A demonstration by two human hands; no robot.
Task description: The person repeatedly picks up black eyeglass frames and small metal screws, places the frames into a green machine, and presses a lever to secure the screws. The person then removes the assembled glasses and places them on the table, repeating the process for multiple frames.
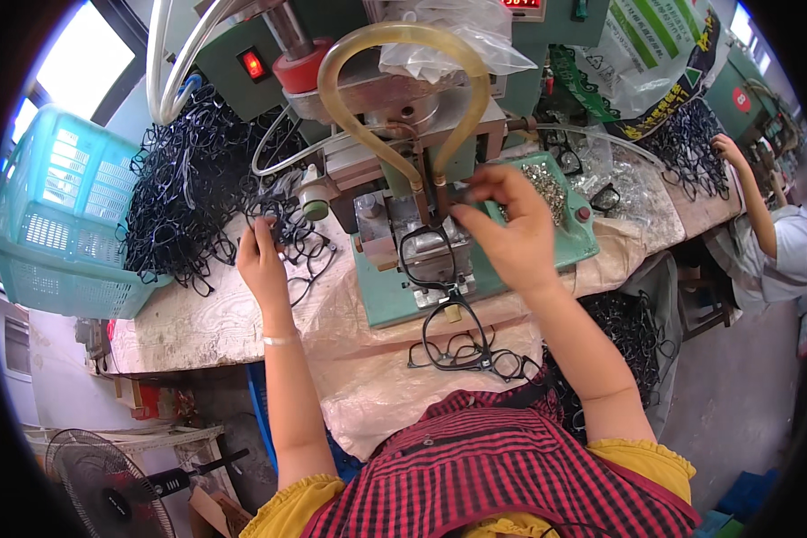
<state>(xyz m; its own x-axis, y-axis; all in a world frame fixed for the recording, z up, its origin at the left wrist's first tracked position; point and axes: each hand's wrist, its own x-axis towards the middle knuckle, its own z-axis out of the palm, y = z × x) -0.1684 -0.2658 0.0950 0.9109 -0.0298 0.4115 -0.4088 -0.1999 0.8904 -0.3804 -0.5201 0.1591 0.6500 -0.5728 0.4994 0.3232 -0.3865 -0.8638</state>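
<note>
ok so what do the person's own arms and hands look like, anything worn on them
The left hand and right hand are both ungloved, and the forearms are uncovered. A thin, pale band circles the left wrist; no band shows on the right one. Both upper arms end in short yellow sleeves with ruffled hems.

Reaching past the near edge of the bench with left forearm nearly straight and right forearm slanting inward; extending left hand with fingers bunched forward, and right hand with thumb and curled fingers directed leftward, in an indistinct grasp.
</note>
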